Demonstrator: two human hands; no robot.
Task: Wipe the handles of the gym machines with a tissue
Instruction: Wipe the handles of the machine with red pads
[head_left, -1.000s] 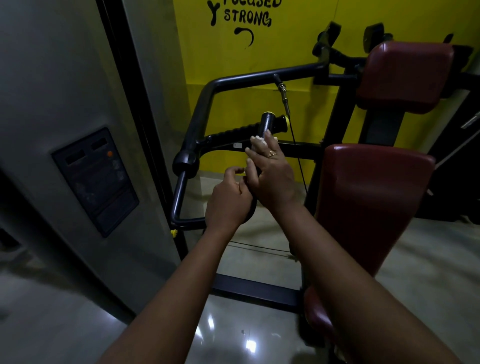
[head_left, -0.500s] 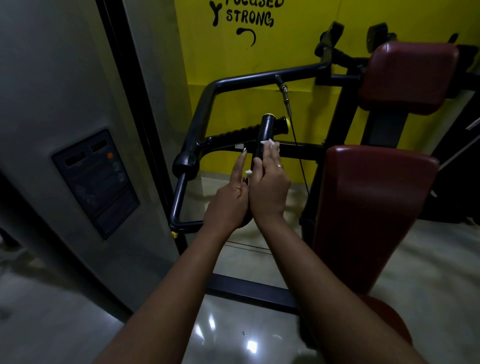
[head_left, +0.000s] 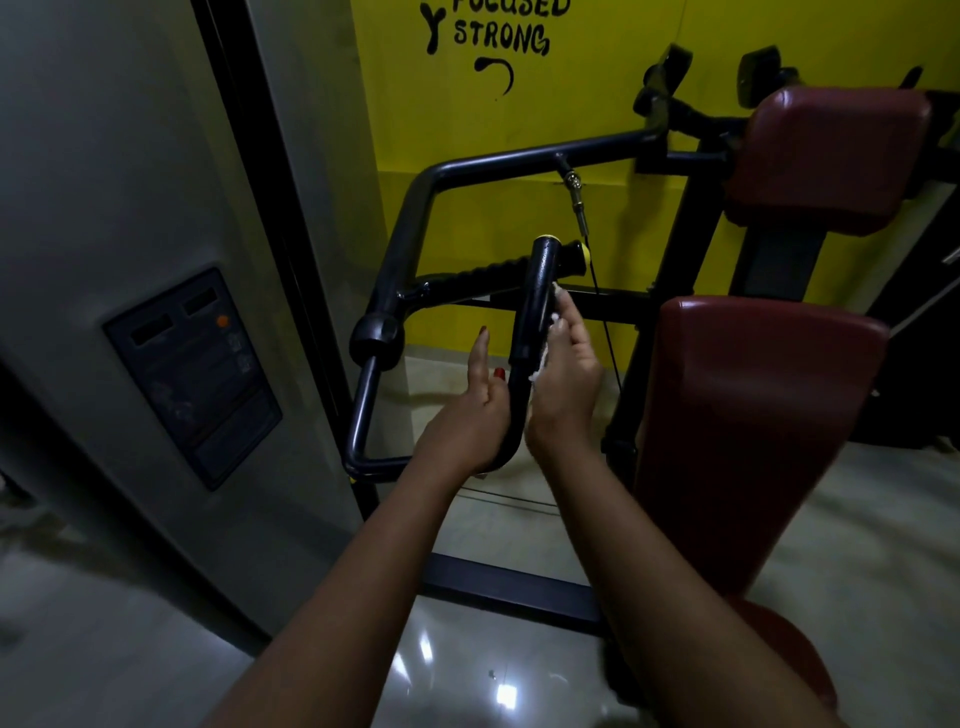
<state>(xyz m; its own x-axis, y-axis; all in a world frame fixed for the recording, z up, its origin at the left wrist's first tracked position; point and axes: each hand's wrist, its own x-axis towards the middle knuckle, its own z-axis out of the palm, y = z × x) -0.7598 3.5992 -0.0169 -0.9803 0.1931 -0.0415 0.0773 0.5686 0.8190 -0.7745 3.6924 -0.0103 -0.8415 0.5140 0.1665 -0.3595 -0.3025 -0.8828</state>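
Note:
A black upright handle (head_left: 535, 312) with a yellow-tipped end rises from the machine's curved black arm at the centre. My right hand (head_left: 563, 387) is on its right side and presses a white tissue (head_left: 545, 358) against the grip. My left hand (head_left: 480, 410) is on the handle's left side, fingers straight and apart, its palm close to the bar near the lower bend. A second ribbed black handle (head_left: 493, 273) runs sideways behind the upright one.
The machine's dark red back pad (head_left: 758, 426) and upper pad (head_left: 831, 156) stand at the right. A grey panel with a dark control plate (head_left: 192, 374) fills the left. A thin cable (head_left: 597, 291) hangs behind the handle. Yellow wall behind, glossy floor below.
My hands have parted: they were pressed together around the handle, now they flank it. The right hand slid down the grip with the tissue; the left hand opened out.

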